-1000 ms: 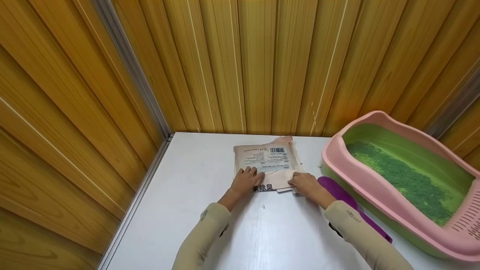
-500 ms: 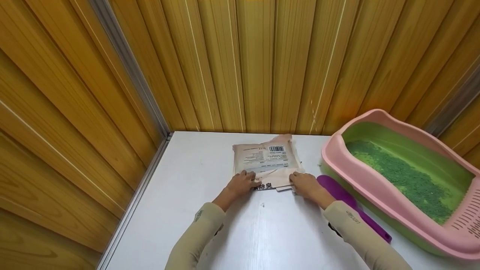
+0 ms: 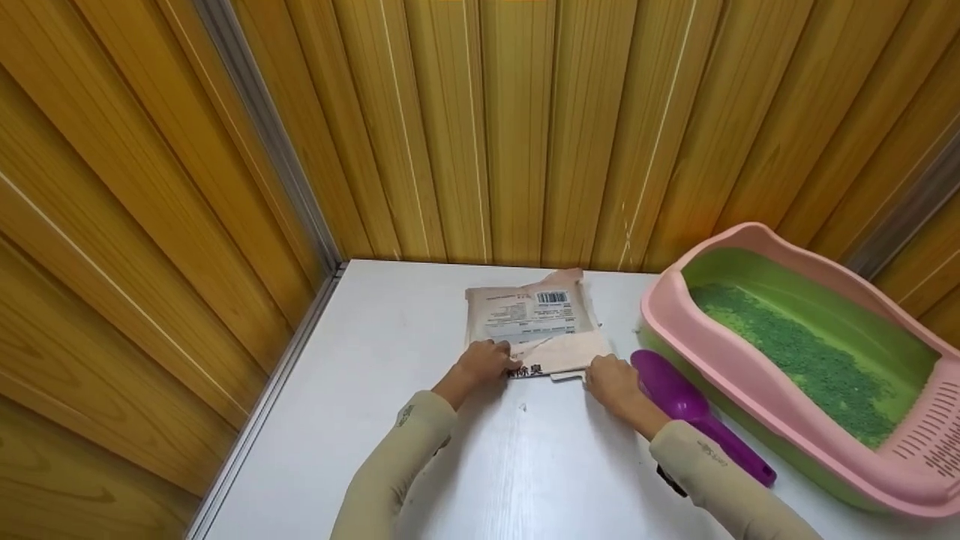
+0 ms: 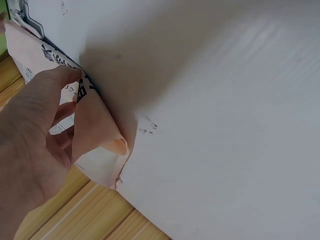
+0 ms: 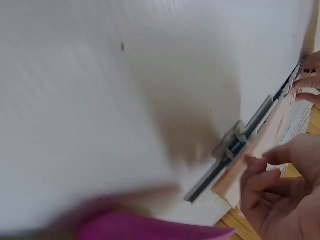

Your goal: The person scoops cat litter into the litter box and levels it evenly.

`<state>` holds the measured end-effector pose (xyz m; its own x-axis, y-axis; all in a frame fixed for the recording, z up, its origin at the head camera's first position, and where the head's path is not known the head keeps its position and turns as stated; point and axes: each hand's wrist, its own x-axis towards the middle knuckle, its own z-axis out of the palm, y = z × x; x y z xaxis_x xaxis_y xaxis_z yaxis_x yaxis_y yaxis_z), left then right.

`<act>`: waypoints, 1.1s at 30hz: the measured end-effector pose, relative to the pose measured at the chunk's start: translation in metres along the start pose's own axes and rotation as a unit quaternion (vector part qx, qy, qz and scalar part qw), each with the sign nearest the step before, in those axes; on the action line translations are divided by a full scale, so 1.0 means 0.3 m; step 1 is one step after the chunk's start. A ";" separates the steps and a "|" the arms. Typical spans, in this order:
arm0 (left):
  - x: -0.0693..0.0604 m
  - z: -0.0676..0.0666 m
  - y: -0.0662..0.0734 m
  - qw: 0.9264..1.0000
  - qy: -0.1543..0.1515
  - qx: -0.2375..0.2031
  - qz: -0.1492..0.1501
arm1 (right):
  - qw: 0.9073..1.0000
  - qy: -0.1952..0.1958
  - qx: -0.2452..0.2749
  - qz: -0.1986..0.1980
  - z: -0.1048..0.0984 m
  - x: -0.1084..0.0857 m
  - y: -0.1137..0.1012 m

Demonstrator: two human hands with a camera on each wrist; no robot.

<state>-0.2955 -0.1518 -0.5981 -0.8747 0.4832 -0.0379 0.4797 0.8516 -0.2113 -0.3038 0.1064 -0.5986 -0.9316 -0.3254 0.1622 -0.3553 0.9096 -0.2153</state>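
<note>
A pink printed bag (image 3: 532,315) with a barcode lies on the white table, its near end folded over. My left hand (image 3: 486,361) holds the left part of the fold; in the left wrist view the thumb presses the flap (image 4: 100,122) with fingers on its other side. At the right end of the fold is my right hand (image 3: 615,382). Its fingers are curled and the thumb meets the index finger (image 5: 257,162), with nothing visible between them. Along the folded edge, in the right wrist view, runs a dark narrow bar with a greyish piece, clip-like (image 5: 232,147) and blurred.
A purple scoop (image 3: 682,401) lies to the right of my right hand. Beyond it stands a pink and green litter tray (image 3: 750,360) with green granules (image 3: 810,375) inside. Wood-look panels (image 3: 517,135) rise behind the table (image 3: 390,330).
My right hand has shifted slightly right and toward me, showing more of the flap's right corner. The left hand has moved slightly left and nearer. The bag has barely moved.
</note>
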 end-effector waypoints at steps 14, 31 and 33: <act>0.023 -0.003 -0.008 1.000 -0.012 -0.006 -0.004 | 0.922 -0.080 0.347 0.149 0.023 -0.029 0.036; -0.001 0.013 -0.009 0.994 0.015 0.107 0.021 | 0.856 -0.143 0.436 0.236 0.004 -0.107 0.011; -0.005 0.025 -0.004 0.988 0.027 0.153 0.028 | 0.855 -0.136 0.444 0.232 0.002 -0.111 0.007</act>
<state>-0.2952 -0.1550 -0.6051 -0.8380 0.5456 -0.0067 0.4769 0.7263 -0.4950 -0.2737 0.1190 -0.6050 -0.9291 -0.1406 -0.3422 0.2507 0.4411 -0.8618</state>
